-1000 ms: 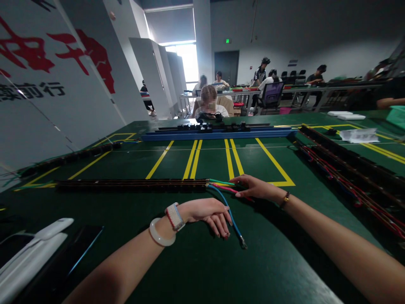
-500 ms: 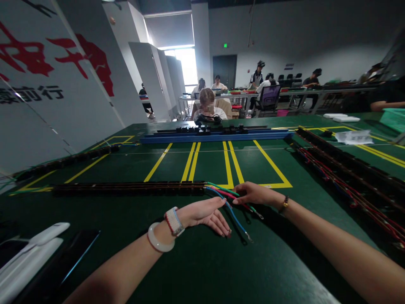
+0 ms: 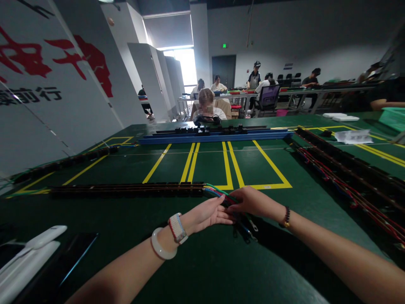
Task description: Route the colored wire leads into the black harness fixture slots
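Observation:
A long dark terminal strip (image 3: 126, 189) lies across the green table (image 3: 202, 261) in front of me. Green, red and blue wires (image 3: 218, 193) come out of its right end. My left hand (image 3: 207, 213) and my right hand (image 3: 251, 202) meet over these wires and gather them into a bunch. The loose wire ends with metal tips (image 3: 248, 228) stick out below my hands toward me. Part of the bundle is hidden under my fingers.
A blue rail with black parts (image 3: 215, 134) lies across the far side, and more dark strips with red and blue wires (image 3: 348, 177) run along the right. White devices (image 3: 28, 253) lie at the near left. People sit at tables behind.
My two hands have come together over the coloured wires. The blue wire, spread out toward me before, is now pulled in with the others under my fingers.

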Action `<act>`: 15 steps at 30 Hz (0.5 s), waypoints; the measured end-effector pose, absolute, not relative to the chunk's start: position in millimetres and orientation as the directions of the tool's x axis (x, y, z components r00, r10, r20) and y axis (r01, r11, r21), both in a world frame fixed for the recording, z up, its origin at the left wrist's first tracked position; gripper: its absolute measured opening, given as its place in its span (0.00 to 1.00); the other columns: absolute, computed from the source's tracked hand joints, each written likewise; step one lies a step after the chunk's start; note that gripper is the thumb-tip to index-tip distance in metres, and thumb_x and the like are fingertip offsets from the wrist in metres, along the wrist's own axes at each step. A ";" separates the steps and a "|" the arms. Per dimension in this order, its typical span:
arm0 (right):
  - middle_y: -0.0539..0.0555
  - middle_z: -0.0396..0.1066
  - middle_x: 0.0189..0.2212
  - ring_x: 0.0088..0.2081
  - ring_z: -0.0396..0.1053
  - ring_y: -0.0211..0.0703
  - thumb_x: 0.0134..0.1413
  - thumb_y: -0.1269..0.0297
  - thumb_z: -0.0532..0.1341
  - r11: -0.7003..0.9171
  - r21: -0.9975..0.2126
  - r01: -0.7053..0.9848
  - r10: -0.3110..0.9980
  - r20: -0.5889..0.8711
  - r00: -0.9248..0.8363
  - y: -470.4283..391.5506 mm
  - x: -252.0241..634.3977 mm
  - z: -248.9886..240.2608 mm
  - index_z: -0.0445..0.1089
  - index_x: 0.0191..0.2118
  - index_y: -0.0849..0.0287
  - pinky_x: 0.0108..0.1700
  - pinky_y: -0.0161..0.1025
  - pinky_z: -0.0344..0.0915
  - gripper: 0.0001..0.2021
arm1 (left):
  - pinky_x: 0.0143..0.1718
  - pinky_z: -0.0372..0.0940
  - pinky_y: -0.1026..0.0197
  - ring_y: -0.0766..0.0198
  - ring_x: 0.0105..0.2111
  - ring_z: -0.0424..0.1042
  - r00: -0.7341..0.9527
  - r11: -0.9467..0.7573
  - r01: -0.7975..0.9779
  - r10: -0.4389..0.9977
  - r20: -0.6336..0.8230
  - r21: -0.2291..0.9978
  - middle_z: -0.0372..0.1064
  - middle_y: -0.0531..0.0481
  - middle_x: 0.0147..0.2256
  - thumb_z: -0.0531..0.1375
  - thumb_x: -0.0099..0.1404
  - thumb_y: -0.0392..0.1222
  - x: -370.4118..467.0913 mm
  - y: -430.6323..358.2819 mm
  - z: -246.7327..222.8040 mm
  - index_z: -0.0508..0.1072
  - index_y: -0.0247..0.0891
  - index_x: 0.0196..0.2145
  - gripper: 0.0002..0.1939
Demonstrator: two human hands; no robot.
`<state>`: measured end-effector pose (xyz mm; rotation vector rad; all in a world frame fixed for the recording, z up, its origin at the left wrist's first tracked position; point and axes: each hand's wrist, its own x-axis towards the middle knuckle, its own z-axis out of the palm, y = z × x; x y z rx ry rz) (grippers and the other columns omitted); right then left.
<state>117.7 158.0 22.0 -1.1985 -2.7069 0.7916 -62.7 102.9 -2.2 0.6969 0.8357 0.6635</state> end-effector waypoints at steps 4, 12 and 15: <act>0.53 0.72 0.24 0.23 0.65 0.37 0.55 0.59 0.57 0.645 -0.267 0.716 0.736 -0.033 -0.676 139.9 110.4 29.2 0.72 0.32 0.59 0.24 0.33 0.49 0.10 | 0.51 0.61 0.54 0.62 0.39 0.72 0.510 0.593 -0.392 0.776 -0.370 0.703 0.71 0.38 0.40 0.50 0.67 0.46 -56.8 101.8 -4.2 0.68 0.29 0.43 0.17; 0.64 0.73 0.31 0.27 0.71 0.47 0.55 0.78 0.51 0.691 0.217 0.690 0.704 0.017 -0.710 115.8 90.7 16.9 0.69 0.44 0.69 0.25 0.38 0.60 0.14 | 0.46 0.62 0.62 0.68 0.36 0.70 0.334 0.511 -0.578 0.860 -0.387 0.637 0.70 0.47 0.34 0.54 0.65 0.35 -39.3 97.4 -0.8 0.69 0.32 0.32 0.06; 0.66 0.72 0.33 0.28 0.69 0.48 0.55 0.80 0.49 0.686 0.293 0.666 0.686 0.046 -0.726 108.6 86.3 12.7 0.68 0.47 0.72 0.27 0.40 0.61 0.16 | 0.42 0.63 0.67 0.70 0.34 0.69 0.319 0.521 -0.600 0.852 -0.416 0.607 0.69 0.49 0.33 0.54 0.65 0.33 -37.8 98.8 0.1 0.69 0.33 0.31 0.06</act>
